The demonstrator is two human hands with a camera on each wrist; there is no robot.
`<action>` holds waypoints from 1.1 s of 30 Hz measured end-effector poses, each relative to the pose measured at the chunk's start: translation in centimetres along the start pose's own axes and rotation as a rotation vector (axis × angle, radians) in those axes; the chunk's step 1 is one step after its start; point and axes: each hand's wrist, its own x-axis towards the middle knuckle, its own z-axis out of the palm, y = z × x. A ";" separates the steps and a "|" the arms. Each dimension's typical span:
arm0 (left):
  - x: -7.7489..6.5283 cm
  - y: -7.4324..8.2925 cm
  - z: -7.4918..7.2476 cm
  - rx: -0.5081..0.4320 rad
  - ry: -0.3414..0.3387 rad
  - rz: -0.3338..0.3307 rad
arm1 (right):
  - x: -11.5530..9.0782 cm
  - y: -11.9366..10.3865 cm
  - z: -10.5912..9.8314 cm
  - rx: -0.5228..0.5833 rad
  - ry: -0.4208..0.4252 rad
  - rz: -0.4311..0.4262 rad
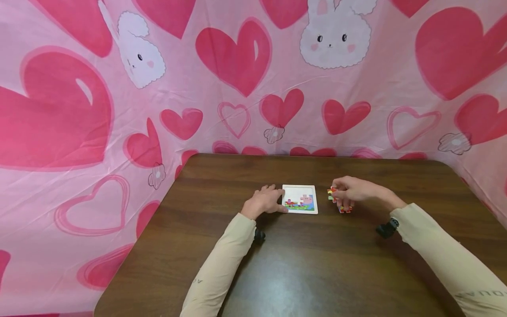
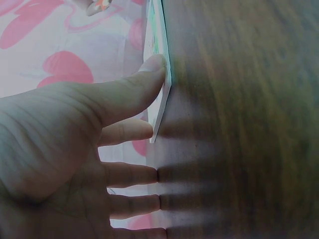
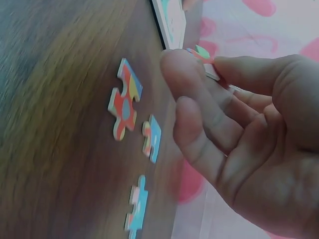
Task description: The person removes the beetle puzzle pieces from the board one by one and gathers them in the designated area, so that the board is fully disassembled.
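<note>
My left hand (image 1: 266,201) rests at the left side of a white-framed puzzle board (image 1: 300,212), fingers straight. Its thumb lies on the near left corner, and in the left wrist view the board's edge (image 2: 160,107) meets that thumb. Part of a colourful picture with a pink character fills the lower and right areas of the board. To the right, my right hand (image 1: 350,189) pinches a jigsaw piece (image 3: 202,53) between thumb and fingers, partly hidden by them. Below that hand, a red and yellow jigsaw piece (image 3: 124,107) lies on the table.
A small blue jigsaw piece (image 3: 153,139) and a light blue one (image 3: 139,206) lie near the red one. The brown wooden table (image 1: 277,264) backs onto a pink cloth (image 1: 245,145) with hearts and rabbits. Dark wrist devices (image 1: 387,228) sit by both cuffs.
</note>
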 end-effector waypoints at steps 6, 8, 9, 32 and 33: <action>0.0 0.1 0.0 -0.008 -0.003 -0.006 | -1.2 0.6 -0.6 -0.014 -0.030 0.020; 0.0 0.2 0.0 -0.004 -0.002 -0.003 | -1.6 0.9 -0.9 -0.013 -0.031 0.028; 0.0 0.2 0.0 -0.005 -0.001 -0.002 | -1.8 1.1 -1.1 -0.013 -0.030 0.032; -0.2 0.2 -0.1 -0.012 -0.017 -0.012 | -4.6 3.5 -1.8 0.021 -0.053 0.156; -0.2 0.2 -0.1 -0.012 -0.018 -0.012 | -4.7 3.6 -1.8 0.018 -0.058 0.157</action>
